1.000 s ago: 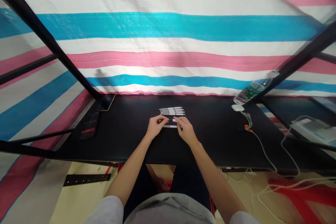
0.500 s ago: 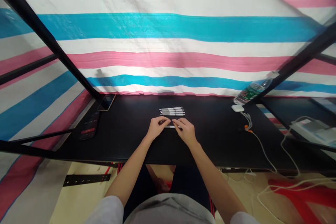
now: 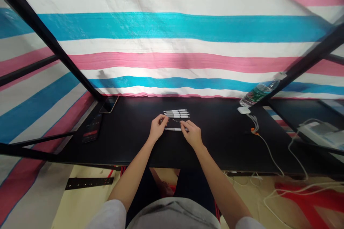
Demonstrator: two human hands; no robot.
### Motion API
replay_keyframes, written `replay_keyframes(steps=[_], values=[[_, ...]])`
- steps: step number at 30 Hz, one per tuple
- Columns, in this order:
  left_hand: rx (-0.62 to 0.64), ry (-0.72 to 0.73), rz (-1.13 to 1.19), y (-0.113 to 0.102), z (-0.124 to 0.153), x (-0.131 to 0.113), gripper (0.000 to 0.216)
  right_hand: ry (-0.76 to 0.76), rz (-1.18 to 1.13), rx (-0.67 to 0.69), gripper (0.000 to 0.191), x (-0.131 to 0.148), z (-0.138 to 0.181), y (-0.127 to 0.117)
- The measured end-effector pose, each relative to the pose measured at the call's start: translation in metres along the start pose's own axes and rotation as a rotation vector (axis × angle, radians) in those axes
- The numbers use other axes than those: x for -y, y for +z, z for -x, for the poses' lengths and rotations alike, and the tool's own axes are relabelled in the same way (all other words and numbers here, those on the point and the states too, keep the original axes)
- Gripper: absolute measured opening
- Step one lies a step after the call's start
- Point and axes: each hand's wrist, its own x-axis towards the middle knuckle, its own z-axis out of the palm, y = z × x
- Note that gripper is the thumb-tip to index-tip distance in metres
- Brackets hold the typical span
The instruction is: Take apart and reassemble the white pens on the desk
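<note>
My right hand [image 3: 192,133] is closed, its fingertips pinching a thin dark stick [image 3: 176,120] that looks like a pen refill and points left. Facing it, my left hand [image 3: 158,127] is also closed, thumb against fingers; a small dark bit shows at its fingertips, too small to name. Between the hands a white pen [image 3: 172,129] lies flat on the black table, its right end partly covered by my right fingers. Just beyond the hands, several white-and-grey pens [image 3: 177,114] lie side by side in a stack-like row.
Two phones, one at the back left [image 3: 109,104] and one nearer [image 3: 92,128], lie on the black table [image 3: 129,143]. To the right are a tilted water bottle [image 3: 256,94], a white charger [image 3: 244,110] and cables [image 3: 268,152]. Dark frame bars [image 3: 72,73] border both sides.
My hands have drawn apart slightly, and the thin dark stick now shows between them. More of the pen lying on the table is visible.
</note>
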Motion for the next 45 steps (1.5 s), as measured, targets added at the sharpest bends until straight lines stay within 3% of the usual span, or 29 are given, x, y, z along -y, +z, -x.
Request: replay_keyframes(steps=[3, 12, 45], values=[[-0.041, -0.007, 0.033, -0.0016, -0.0028, 0.0033, 0.028, 0.012, 0.002, -0.004, 0.025, -0.0007, 0.0004, 0.0000], [0.020, -0.038, -0.004, 0.0003, 0.0000, -0.0011, 0.023, 0.039, -0.013, -0.050, 0.020, -0.0026, -0.0003, 0.0014], [0.119, 0.032, -0.082, 0.0015, 0.0030, -0.0020, 0.020, -0.019, -0.072, 0.031, 0.022, -0.0023, -0.0006, 0.0002]])
